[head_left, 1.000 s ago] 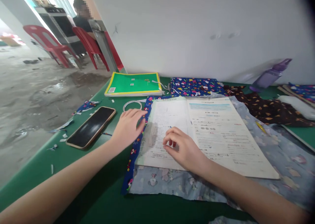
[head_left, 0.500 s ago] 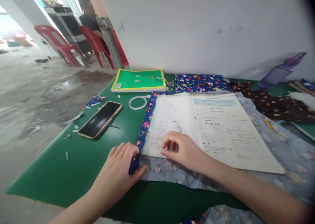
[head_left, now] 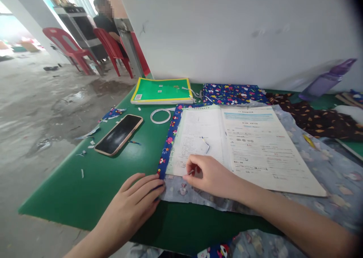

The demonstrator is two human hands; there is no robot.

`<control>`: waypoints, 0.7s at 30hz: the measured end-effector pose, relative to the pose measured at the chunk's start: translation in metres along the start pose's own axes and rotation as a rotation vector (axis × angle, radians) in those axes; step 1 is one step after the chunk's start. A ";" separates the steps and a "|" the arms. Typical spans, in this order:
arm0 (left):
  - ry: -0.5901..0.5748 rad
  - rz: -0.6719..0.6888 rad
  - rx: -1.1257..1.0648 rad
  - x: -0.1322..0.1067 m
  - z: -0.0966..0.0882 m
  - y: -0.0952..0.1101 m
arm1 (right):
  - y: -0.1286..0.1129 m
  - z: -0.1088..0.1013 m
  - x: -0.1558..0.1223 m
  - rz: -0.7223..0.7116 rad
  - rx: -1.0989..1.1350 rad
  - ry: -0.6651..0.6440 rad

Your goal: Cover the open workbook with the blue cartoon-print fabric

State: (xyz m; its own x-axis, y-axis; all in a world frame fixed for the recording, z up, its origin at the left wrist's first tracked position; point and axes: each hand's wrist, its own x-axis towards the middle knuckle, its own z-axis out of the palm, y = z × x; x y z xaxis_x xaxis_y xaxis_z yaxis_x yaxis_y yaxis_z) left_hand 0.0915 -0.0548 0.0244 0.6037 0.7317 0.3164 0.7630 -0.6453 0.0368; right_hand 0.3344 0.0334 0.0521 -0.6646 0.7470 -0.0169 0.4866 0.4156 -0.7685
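Note:
An open book [head_left: 252, 148] with printed pages lies on patterned wrapping paper, its pale grey-blue underside [head_left: 181, 192] showing along the near edge. A dark blue printed strip of the book cover [head_left: 170, 137] is folded over the book's left edge. My left hand [head_left: 136, 201] is closed over the near left corner of this cover, with blue showing between the fingers; its thumb is hidden. Above the left page's lower edge, my right hand [head_left: 207, 175] is curled in a pinch. Something small and dark shows inside it, too hidden to name. A thin bent scrap [head_left: 206, 144] lies on the left page.
On the green table [head_left: 65, 193] are a phone [head_left: 119, 135], a tape roll [head_left: 160, 116], a green book [head_left: 163, 91] and paper scraps. A blue patterned piece [head_left: 232, 93], brown patterned material [head_left: 314, 114] and a purple bottle [head_left: 323, 84] lie along the wall. A person sits far left.
My left fingers have come down over the cover's corner, and the thumb has gone out of sight. My right hand has barely moved. The view has shifted slightly.

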 end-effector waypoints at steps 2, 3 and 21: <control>-0.010 0.056 0.005 -0.003 -0.001 -0.002 | -0.003 0.000 0.001 0.006 -0.009 -0.032; -0.028 0.079 0.001 -0.005 -0.002 -0.004 | -0.004 0.001 0.002 0.008 -0.009 -0.041; 0.015 0.011 -0.092 0.006 -0.001 -0.025 | 0.004 0.028 0.009 -0.061 0.341 0.042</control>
State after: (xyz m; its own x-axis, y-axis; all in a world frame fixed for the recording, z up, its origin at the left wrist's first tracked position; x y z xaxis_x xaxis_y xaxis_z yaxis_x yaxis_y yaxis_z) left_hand 0.0759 -0.0338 0.0262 0.6075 0.7219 0.3315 0.7318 -0.6709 0.1199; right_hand 0.3145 0.0271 0.0306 -0.6593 0.7497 0.0565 0.2243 0.2679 -0.9370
